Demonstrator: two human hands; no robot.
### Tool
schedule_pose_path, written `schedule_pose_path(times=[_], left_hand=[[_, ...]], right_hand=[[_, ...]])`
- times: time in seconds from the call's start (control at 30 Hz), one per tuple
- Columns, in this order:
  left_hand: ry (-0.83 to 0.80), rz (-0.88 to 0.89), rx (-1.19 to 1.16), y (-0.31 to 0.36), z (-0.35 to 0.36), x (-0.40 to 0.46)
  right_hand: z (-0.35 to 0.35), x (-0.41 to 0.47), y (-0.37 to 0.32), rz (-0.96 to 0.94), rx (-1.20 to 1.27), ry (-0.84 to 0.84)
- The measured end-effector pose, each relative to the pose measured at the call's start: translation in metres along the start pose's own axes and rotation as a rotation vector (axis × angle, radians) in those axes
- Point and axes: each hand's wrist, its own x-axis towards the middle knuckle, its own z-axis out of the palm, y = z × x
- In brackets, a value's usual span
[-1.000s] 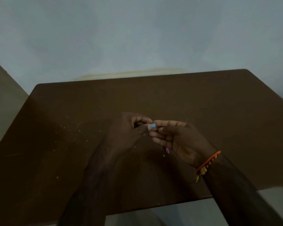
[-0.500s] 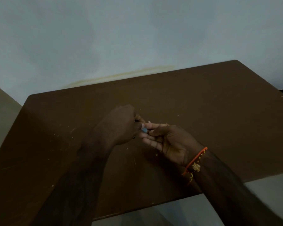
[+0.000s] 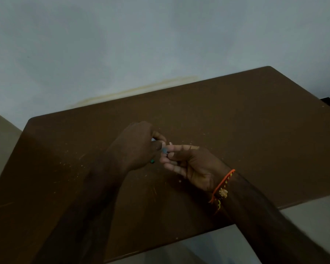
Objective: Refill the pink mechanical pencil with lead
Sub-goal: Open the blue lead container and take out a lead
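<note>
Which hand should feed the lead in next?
Probably the right hand: its palm is open, fingertips at the small blue piece. The left hand is closed around something, likely steadying it.

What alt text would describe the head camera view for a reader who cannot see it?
Two bare hands meet above a dark brown table: the left hand and the right hand pinch a small light blue piece between their fingertips. An orange thread bracelet circles the right wrist. The dim scene hides what the piece is.
</note>
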Motion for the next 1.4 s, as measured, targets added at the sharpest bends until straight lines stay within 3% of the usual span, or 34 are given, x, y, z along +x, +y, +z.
schedule_pose_path(times=[0.17,0.3,0.43,0.53,0.63,0.73,0.87,1.1,1.4], left_hand=[[0.209,-0.074,-0.214,-0.012,0.009,-0.006],[0.437,-0.352,-0.57,-0.021,0.026,-0.012],[0.554,-0.558,-0.794,-0.03,0.056,-0.013],[0.595,-0.666,-0.85,-0.036,0.082,-0.011],[0.627,-0.725,-0.746,-0.042,0.098,-0.011],[0.617,-0.732,-0.526,-0.044,0.105,-0.013],[0.518,-0.745,-0.519,-0.048,0.108,-0.017],[0.301,-0.754,-0.212,-0.044,0.096,-0.014],[0.286,-0.776,-0.385,-0.051,0.095,-0.021]], right_hand=[[-0.007,-0.002,-0.007,-0.038,-0.096,0.032],[-0.014,-0.002,-0.016,-0.084,-0.1,0.086],[-0.016,-0.001,-0.02,-0.14,-0.064,0.118],[-0.017,0.001,-0.02,-0.167,-0.053,0.15],[-0.018,0.005,-0.019,-0.181,-0.067,0.16],[-0.019,0.007,-0.019,-0.187,-0.081,0.16],[-0.018,0.007,-0.02,-0.181,-0.099,0.145],[-0.017,0.004,-0.019,-0.192,-0.181,0.133],[-0.011,-0.001,-0.018,-0.197,-0.2,0.131]])
